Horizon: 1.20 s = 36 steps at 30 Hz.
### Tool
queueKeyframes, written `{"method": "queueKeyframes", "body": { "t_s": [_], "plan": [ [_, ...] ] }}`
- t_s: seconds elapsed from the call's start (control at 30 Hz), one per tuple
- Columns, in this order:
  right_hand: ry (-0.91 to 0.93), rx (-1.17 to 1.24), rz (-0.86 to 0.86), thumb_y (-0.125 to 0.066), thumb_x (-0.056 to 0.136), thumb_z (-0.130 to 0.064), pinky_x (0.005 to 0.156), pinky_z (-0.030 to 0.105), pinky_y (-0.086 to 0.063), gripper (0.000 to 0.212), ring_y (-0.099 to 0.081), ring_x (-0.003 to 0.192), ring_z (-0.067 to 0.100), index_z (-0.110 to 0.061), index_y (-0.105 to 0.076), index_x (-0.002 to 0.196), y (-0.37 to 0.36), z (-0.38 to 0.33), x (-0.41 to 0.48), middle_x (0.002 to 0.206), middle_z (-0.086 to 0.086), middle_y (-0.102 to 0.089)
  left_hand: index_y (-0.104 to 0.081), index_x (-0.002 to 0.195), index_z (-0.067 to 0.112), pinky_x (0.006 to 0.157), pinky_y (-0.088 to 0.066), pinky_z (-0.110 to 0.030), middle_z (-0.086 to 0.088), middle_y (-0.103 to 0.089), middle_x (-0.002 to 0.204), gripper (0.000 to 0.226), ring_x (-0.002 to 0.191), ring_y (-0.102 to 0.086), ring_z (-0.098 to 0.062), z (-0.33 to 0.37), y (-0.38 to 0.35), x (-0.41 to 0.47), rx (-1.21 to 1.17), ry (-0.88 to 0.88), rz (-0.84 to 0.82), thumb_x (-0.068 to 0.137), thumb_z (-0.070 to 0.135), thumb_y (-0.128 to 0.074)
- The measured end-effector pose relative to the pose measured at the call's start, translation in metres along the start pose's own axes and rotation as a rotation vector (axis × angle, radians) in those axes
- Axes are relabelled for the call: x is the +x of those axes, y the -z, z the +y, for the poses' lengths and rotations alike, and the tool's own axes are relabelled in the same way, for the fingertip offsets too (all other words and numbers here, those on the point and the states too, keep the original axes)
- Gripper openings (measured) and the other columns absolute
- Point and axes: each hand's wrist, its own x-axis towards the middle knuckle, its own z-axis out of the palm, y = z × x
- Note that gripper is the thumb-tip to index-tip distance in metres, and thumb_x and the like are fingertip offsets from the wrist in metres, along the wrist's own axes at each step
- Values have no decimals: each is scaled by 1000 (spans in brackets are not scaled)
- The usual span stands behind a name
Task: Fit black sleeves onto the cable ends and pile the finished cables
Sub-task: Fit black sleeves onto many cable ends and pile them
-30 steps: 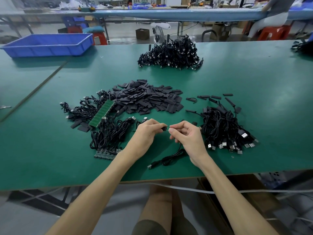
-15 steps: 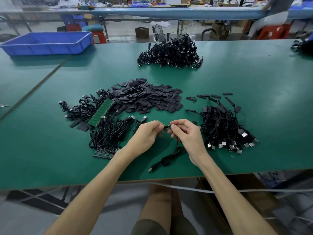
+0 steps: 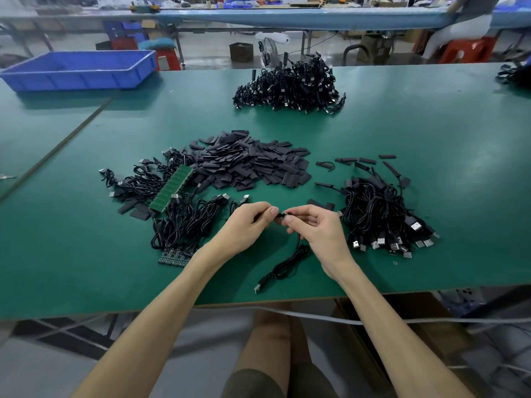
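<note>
Thin black cable end [image 3: 283,214] held just above green worktop [image 3: 431,139], long axis left-right. Left hand [image 3: 247,225] fingers clamped on it from left, right hand [image 3: 319,228] fingers from right, equally near. Black sleeve too small to tell. Slack [image 3: 287,265] trailing nearward.

The left hand [image 3: 247,225] and right hand [image 3: 319,229] are bare, as are both forearms; dark olive shorts [image 3: 253,383] show at six o'clock.
</note>
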Motion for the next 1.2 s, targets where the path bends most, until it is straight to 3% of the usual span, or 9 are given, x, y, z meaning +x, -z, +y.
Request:
{"method": "queueKeyframes", "body": {
  "t_s": [0.4, 0.6, 0.87, 1.2],
  "plan": [
    [-23, -78, -11, -82, 87, -14, 60, 15, -49, 7, -74, 67, 15, -19, -79, 91, -3, 1, 1, 82, 2, -80, -63, 82, 29, 56, -33, -16, 11, -52, 64, 26, 56, -45, -1, -4, 3, -1, 5, -7, -37, 106, 26, -53],
    [-1, 3, -44, -72, 96, -11, 68, 20, -53, 10, -75, 76, 18, -19, -79, 98, -3, -1, 2, 88, 3, -81, -73, 101, 8, 60, -37, -22, 10, -56, 68, 25, 61, -45, -5, -8, 6, 0, -77, -11, 4, 104, 24, -55],
    [-46, -33, -74, -75, 93, -9, 61, 18, -51, 6, -73, 70, 15, -11, -74, 99, -1, 0, 4, 86, 5, -80, -74, 101, 8, 61, -42, -20, 15, -60, 64, 18, 62, -50, -2, -10, 7, 0, -159, -18, 11, 102, 18, -58],
    [-40, -50, -75, -74, 92, -3, 57, 12, -48, 8, -70, 61, 12, -5, -67, 95, -3, -3, 3, 80, 7, -79, -74, 104, 6, 68, -48, -31, -4, -67, 77, 20, 68, -55, -11, -9, 9, -2, -161, -16, -53, 101, 20, -61]
  ]
}}
